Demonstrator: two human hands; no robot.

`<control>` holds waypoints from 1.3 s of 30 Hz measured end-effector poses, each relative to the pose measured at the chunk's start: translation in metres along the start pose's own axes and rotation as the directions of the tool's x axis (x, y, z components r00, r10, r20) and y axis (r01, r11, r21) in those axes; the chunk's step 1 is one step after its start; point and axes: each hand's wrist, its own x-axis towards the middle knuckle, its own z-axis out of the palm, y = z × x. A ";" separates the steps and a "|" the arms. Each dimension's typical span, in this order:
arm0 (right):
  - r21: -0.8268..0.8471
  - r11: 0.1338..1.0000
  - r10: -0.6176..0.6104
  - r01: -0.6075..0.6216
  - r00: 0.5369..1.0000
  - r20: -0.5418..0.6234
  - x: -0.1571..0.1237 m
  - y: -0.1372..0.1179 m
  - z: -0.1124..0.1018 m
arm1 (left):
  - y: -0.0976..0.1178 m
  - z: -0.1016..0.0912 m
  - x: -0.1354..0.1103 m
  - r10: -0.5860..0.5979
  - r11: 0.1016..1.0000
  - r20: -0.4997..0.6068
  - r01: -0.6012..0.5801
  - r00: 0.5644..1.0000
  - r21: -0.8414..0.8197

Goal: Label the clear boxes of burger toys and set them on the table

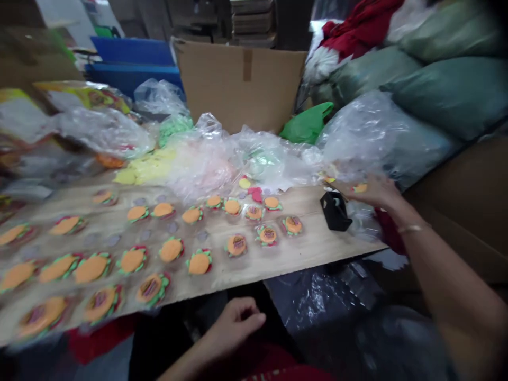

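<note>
My left hand (pixel 238 325) hovers over my lap, just off the table's front edge, its fingers curled in and the thumb laid along them, with nothing visible inside. At the right end of the table, my right hand (pixel 375 190) is stretched out beside a small orange-yellow piece (pixel 360 188) and clear plastic bags. Motion smears its fingers, so their grip does not show. Left of that wrist stands a black tape dispenser (pixel 336 212). Rows of toy burgers (pixel 199 261) in clear wrapping lie across the table, some with a dark printed label on top (pixel 237 245).
Cardboard (pixel 278 264) covers the table. Along its back lie clear bags of coloured pieces (pixel 214 164) and a green bag (pixel 307 124). Behind them rise a large cardboard box (pixel 238 84) and a blue bin (pixel 135 58). Full greenish sacks (pixel 448 95) are piled at the right.
</note>
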 end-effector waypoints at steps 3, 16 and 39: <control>0.012 0.996 -0.089 0.089 0.973 0.211 -0.072 -0.037 -0.009 | 0.014 0.011 -0.001 0.085 0.985 0.060 -0.075 0.995 -0.154; 0.837 0.499 -0.648 0.226 0.739 0.186 -0.261 -0.253 -0.024 | 0.016 -0.002 -0.054 0.015 0.642 -0.365 -0.289 0.931 -0.710; 0.752 0.262 -0.470 -0.605 0.600 0.647 -0.343 -0.270 0.017 | -0.043 -0.019 -0.113 -0.036 0.900 -0.613 -0.241 0.789 -0.364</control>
